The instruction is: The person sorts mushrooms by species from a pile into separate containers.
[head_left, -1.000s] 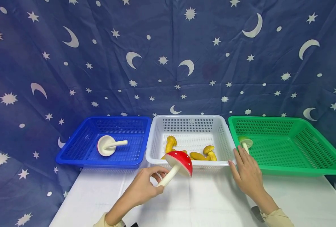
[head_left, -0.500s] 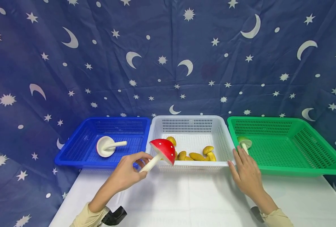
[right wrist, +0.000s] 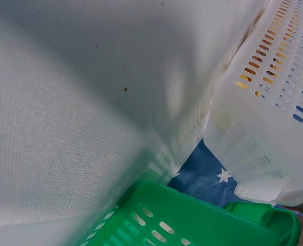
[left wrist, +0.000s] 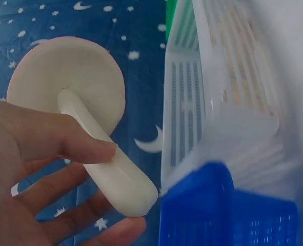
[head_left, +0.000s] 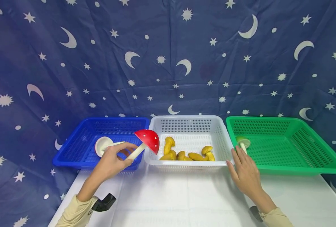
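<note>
My left hand (head_left: 111, 162) pinches the white stem of a toy mushroom (head_left: 148, 140) with a red, white-dotted cap. It is held above the front of the gap between the blue basket (head_left: 71, 164) and the white basket (head_left: 182, 163). The left wrist view shows the thumb along the stem (left wrist: 118, 177), below the pale underside of the cap. Another mushroom (head_left: 103, 145) lies stem-up in the blue basket, partly behind this hand. My right hand (head_left: 245, 173) rests with extended fingers at the adjoining front corners of the white basket and the green basket (head_left: 298, 170).
Several yellow mushrooms (head_left: 196, 156) lie along the front of the white basket. A green-capped mushroom (head_left: 243, 142) leans in the left corner of the green one. The baskets stand in a row on a white cloth (head_left: 182, 195), before a blue star-and-moon curtain (head_left: 168, 78).
My left hand has carried the red mushroom leftward and slightly up, from in front of the white basket towards the blue one. The right hand stays in place.
</note>
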A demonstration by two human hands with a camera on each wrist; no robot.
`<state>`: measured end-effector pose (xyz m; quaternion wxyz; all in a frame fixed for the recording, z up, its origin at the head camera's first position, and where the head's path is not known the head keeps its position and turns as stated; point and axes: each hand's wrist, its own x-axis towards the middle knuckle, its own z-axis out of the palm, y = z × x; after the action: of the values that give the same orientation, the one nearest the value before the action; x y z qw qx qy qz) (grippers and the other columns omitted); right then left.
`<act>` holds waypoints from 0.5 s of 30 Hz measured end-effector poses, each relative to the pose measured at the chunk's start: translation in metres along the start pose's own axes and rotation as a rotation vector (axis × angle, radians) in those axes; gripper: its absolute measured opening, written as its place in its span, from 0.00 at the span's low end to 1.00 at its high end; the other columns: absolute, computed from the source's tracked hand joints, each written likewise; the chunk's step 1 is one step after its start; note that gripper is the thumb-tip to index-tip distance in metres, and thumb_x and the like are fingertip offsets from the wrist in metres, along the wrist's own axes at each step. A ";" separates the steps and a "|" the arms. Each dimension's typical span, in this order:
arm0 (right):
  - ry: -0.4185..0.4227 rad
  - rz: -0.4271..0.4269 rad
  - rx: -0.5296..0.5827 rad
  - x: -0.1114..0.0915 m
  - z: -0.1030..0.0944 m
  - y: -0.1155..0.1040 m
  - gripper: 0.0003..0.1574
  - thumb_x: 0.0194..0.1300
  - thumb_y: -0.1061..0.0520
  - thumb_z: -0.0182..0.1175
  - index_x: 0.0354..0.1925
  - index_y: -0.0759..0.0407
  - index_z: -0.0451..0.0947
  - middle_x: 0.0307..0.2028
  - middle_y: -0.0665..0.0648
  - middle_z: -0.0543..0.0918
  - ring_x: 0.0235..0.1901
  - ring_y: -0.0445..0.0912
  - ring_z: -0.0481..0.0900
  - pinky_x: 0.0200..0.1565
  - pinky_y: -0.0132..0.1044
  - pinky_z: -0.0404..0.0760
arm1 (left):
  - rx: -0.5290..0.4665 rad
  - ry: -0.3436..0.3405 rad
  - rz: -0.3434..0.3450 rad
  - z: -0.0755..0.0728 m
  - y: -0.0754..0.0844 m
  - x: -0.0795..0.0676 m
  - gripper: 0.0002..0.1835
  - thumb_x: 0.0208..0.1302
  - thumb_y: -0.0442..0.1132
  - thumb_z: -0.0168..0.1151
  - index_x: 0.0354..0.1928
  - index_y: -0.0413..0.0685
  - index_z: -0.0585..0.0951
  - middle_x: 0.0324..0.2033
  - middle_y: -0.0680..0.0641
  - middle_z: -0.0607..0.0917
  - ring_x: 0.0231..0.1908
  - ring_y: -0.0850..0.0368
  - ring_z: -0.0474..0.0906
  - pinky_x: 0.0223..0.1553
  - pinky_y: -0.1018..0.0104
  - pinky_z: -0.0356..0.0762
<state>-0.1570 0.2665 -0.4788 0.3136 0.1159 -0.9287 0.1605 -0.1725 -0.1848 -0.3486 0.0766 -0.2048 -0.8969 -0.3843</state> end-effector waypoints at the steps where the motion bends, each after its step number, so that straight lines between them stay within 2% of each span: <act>1: 0.001 0.000 0.000 0.000 0.000 0.000 0.35 0.68 0.47 0.52 0.63 0.70 0.66 0.65 0.68 0.65 0.63 0.64 0.63 0.60 0.60 0.62 | 0.008 0.008 -0.008 -0.002 -0.002 0.000 0.19 0.49 0.26 0.68 0.44 0.50 0.83 0.33 0.52 0.83 0.33 0.56 0.78 0.29 0.68 0.81; 8: 0.001 -0.005 -0.004 -0.001 0.001 0.000 0.35 0.68 0.47 0.53 0.63 0.69 0.66 0.65 0.68 0.65 0.63 0.64 0.63 0.59 0.61 0.63 | 0.084 0.056 -0.044 -0.011 -0.023 0.000 0.19 0.49 0.26 0.67 0.45 0.49 0.84 0.33 0.49 0.83 0.34 0.54 0.77 0.26 0.68 0.79; 15: 0.000 -0.001 -0.003 0.000 0.001 0.001 0.35 0.68 0.47 0.52 0.64 0.69 0.65 0.65 0.68 0.65 0.63 0.64 0.62 0.61 0.60 0.61 | 0.130 0.127 -0.005 -0.023 -0.047 0.003 0.18 0.47 0.24 0.66 0.42 0.46 0.85 0.32 0.47 0.82 0.32 0.52 0.80 0.26 0.69 0.79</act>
<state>-0.1572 0.2670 -0.4796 0.3140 0.1157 -0.9289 0.1588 -0.1956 -0.2292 -0.3629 0.1454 -0.1723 -0.9140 -0.3374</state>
